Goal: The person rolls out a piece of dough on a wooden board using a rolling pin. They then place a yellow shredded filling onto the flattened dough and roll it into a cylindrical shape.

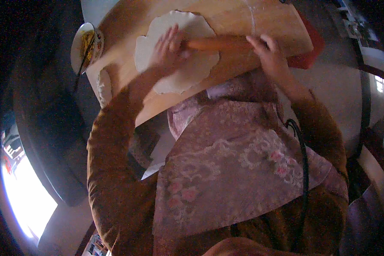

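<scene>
A wide, uneven sheet of pale dough (pixel 198 73) lies flat on a wooden board (pixel 236 60). Across its right part runs an orange-brown rolling pin (pixel 219 44), which extends past the dough's right edge. My left hand (pixel 169 48), blurred, is over the dough and holds the pin's left end, hiding it; its fingers are stretched away from me. At the other end my right hand (pixel 267 52) holds the pin, with thumb and fingertips on it. White flour streaks (pixel 252 16) mark the board beyond this hand.
A bowl (pixel 98 44) of yellowish food, with dark chopsticks (pixel 83 62), stands by the board's left edge. Nearer me on that side lies a pale elongated piece, possibly dough (pixel 104 84). A red object (pixel 307 52) shows beneath the board's right end. A floral apron (pixel 224 160) covers my front.
</scene>
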`<state>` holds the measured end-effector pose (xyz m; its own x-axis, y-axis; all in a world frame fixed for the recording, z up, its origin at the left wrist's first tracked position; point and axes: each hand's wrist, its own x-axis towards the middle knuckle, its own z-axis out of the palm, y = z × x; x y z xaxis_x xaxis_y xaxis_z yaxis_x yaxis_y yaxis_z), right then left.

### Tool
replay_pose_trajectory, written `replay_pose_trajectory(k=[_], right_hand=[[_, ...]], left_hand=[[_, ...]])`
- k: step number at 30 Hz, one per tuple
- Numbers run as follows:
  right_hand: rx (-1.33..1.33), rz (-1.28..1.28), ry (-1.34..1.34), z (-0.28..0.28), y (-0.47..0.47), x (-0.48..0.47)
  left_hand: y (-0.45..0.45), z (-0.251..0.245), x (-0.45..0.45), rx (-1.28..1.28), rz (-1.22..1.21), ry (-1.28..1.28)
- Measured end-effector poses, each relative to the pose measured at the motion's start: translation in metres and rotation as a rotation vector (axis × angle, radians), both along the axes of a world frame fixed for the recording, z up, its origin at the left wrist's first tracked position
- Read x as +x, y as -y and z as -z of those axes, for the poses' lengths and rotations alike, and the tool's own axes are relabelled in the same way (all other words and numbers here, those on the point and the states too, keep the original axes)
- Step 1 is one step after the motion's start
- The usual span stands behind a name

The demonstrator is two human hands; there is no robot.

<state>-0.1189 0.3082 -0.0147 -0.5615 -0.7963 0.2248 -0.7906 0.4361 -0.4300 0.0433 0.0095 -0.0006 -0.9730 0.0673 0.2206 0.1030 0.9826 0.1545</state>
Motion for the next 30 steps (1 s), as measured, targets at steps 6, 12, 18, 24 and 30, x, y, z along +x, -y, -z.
replay_pose_trajectory(k=[6, 12, 18, 24, 30], right_hand=[[-0.033, 0.087, 0.225, -0.004, 0.003, -0.01], [0.091, -0.064, -0.221, 0.016, -0.063, 0.077], [-0.042, 0.043, -0.144, -0.011, -0.03, 0.068], [-0.026, 0.1, -0.228, -0.015, 0.031, 0.06], [0.049, -0.118, -0.243, -0.016, 0.0, 0.092]], left_hand=[[0.025, 0.027, -0.072, -0.101, -0.401, 0.117], [-0.035, -0.006, 0.107, 0.05, 0.059, 0.017], [0.019, -0.003, 0.027, 0.089, -0.206, 0.014], [0.029, 0.022, -0.008, -0.17, -0.447, 0.218], [-0.028, -0.016, 0.136, -0.004, -0.127, 0.313]])
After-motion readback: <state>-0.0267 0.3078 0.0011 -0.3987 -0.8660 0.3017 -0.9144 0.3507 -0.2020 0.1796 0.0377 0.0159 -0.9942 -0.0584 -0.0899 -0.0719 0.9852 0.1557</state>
